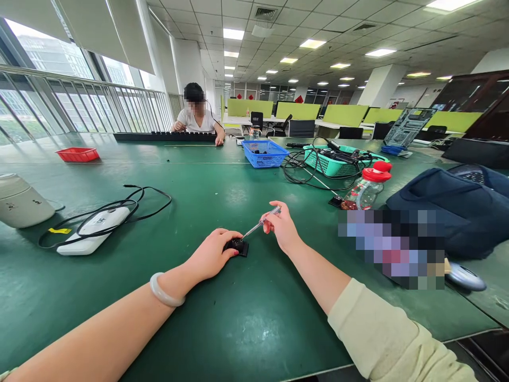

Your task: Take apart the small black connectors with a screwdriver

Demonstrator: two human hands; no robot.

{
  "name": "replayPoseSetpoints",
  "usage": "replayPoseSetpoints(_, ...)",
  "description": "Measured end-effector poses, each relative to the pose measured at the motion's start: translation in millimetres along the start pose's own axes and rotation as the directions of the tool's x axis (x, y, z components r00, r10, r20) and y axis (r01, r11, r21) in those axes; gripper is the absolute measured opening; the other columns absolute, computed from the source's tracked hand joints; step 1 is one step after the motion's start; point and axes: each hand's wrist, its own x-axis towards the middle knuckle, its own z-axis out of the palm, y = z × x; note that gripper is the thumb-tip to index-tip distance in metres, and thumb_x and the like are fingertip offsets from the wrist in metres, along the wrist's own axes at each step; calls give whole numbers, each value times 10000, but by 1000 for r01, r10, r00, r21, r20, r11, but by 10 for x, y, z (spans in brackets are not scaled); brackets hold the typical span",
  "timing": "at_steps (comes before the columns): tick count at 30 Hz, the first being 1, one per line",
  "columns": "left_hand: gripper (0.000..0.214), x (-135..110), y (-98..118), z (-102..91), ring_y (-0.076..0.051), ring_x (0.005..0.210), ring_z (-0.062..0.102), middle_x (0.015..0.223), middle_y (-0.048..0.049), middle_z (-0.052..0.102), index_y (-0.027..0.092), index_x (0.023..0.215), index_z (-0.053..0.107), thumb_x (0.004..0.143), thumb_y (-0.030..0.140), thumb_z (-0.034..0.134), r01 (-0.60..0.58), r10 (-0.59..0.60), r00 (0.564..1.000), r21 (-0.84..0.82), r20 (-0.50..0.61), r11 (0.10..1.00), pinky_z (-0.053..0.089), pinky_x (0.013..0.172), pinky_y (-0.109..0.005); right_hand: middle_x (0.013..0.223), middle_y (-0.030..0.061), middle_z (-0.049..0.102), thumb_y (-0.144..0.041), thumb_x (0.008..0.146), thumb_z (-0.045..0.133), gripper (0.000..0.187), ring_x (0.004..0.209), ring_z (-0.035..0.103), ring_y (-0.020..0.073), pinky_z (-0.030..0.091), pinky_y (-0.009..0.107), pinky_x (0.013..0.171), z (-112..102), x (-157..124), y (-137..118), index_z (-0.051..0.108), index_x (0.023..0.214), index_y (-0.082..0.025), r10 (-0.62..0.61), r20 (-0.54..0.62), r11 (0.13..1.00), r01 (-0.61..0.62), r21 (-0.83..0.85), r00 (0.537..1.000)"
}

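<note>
On the green table, my left hand (211,253) is closed around a small black part (240,247) with a square flat base, pressing it against the surface. My fingers cover some of that part, so its exact kind does not show. A screwdriver (260,223) with a clear handle is pinched in my right hand (281,229). Its thin shaft slants down to the left, and its tip is at the top of the black part, near my left fingertips. Whether the tip sits in a screw is too small to tell.
Left are a white power bank (93,233) with a black cable and a pale jar (22,201). Ahead stand a red tray (77,154), a blue basket (265,159) and a green basket (332,165) with cables. A red-lidded jar (365,188) and dark bag (449,212) lie right. Another person (196,114) sits opposite.
</note>
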Motion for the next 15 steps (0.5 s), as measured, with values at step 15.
replayPoseSetpoints(15,328,2,4,2,-246,1155,560,1200,-64,627,267,1155,628,832,253,572,9,-9,1000,-13,-9,1000,450,1077,-445,502,-115,559,-279,656,622,414,410,518,111,402,223,460,5,23,97,379,989,-245,114,20,993,-114,27,993)
